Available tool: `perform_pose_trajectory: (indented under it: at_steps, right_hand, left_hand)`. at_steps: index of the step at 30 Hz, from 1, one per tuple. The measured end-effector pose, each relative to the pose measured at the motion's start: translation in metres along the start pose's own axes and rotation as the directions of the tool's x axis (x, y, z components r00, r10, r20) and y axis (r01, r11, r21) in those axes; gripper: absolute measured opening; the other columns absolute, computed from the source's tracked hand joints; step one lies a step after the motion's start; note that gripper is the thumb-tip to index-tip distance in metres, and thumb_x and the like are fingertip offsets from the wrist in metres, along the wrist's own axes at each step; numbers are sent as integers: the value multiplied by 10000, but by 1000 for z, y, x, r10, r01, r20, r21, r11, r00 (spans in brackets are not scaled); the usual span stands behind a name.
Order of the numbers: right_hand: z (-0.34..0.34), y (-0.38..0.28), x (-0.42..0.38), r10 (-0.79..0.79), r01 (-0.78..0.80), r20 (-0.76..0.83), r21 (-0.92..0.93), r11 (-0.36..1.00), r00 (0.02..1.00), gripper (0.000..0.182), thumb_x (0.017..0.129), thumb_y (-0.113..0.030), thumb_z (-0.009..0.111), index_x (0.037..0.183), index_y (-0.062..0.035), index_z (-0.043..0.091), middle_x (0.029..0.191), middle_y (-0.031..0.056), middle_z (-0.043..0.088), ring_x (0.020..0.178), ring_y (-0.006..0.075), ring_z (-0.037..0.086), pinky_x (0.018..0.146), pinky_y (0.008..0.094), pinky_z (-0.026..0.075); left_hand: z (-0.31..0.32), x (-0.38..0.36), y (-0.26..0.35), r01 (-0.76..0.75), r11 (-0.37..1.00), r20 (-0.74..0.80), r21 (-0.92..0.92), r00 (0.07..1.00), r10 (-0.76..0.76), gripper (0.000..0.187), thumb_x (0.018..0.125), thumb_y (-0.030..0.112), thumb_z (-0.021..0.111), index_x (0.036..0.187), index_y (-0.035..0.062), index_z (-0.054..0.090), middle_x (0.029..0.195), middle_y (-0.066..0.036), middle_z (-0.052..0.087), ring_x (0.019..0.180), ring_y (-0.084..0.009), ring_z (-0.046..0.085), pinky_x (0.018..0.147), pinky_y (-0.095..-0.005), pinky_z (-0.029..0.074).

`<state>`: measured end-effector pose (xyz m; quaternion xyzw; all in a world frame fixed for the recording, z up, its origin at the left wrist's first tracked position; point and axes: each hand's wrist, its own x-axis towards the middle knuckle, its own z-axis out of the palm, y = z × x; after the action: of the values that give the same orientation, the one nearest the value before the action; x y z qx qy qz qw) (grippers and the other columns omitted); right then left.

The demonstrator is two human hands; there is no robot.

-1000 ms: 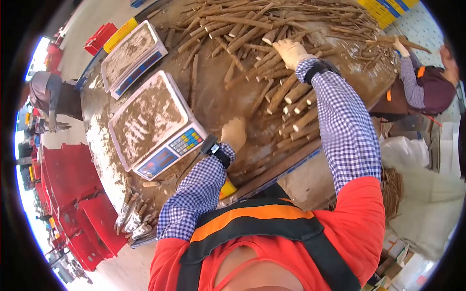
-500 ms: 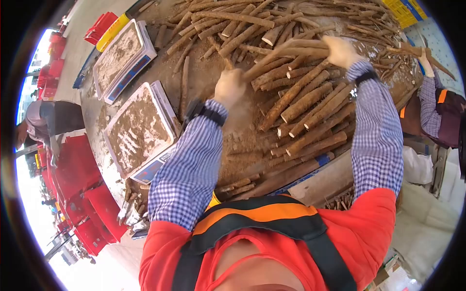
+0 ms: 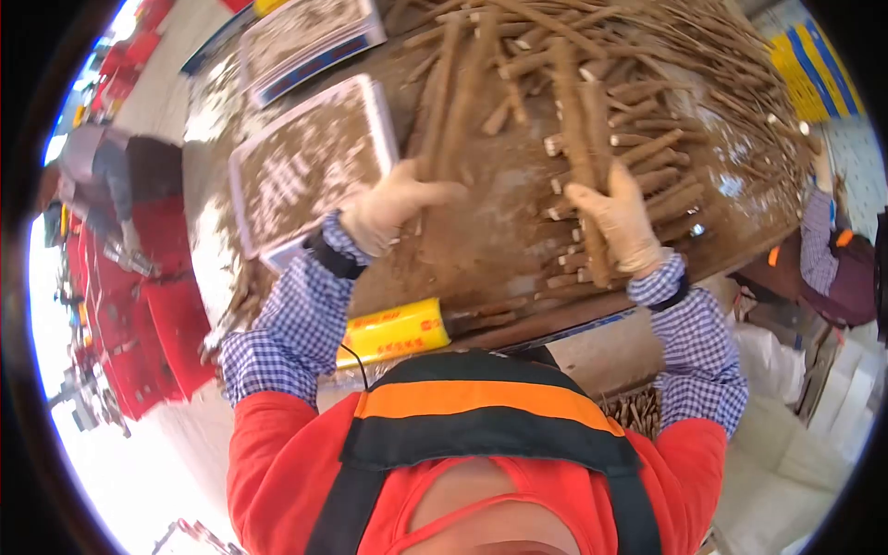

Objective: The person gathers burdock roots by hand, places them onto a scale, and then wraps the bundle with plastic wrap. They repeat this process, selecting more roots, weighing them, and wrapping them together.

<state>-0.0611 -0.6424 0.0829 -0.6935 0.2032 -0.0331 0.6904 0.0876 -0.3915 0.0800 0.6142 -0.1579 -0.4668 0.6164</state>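
Note:
Two long brown roots (image 3: 462,83), blurred by motion, run upward from my left hand (image 3: 393,205). That hand is closed around their near ends, the thumb lying across them. My right hand (image 3: 618,217) grips another pair of long roots (image 3: 575,120), its thumb pressed over them and the fingers hidden underneath. Both hands wear pale, thin gloves. Beyond and to the right of my right hand lies a stack of thicker roots (image 3: 661,176) with pale cut ends.
Two scales with dirt-covered trays (image 3: 310,153) (image 3: 305,37) stand at the left. A yellow roll (image 3: 398,331) lies at the near table edge. Many thin roots (image 3: 703,55) cover the far side. A yellow crate (image 3: 814,69) and a co-worker's sleeve (image 3: 819,231) are at right; another person (image 3: 102,176) is at left.
My hands were farther out, both on one blurred bundle; now they are nearer me, each with its own roots pointing away. The view has shifted, and the yellow roll now shows.

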Motion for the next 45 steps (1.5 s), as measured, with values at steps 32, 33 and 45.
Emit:
perform_pose_trajectory:
  at_steps: [32,33,45]
  right_hand:
    - [193,109,224,-129,56,-4,-888,457,992,505,846,-350,627,1187,19,578,1063,238,665,884,386,682,789,425,543]
    - [198,66,187,-21,-31,-63,-728,685,998,472,867,-314,611,1222,-7,555,1015,171,691,818,287,707,754,371,563]
    - [281,20,95,-180,318,271,-887,336,945,807,905,-644,448,1392,-2,389,1182,217,623,1071,367,626,925,456,493]
  left_hand:
    - [-257,-238,-70,57,958,-806,282,556,204,445,974,400,540,1250,52,576,1132,-40,631,1055,-128,549,881,-285,445]
    - [-252,-245,-71,47,931,-777,363,566,275,447,972,397,545,1244,44,577,1132,-42,633,1053,-124,555,884,-280,447]
    - [-229,-182,-61,121,886,-655,447,719,232,565,946,485,558,1230,-3,584,1072,-84,630,991,-152,563,850,-284,452]
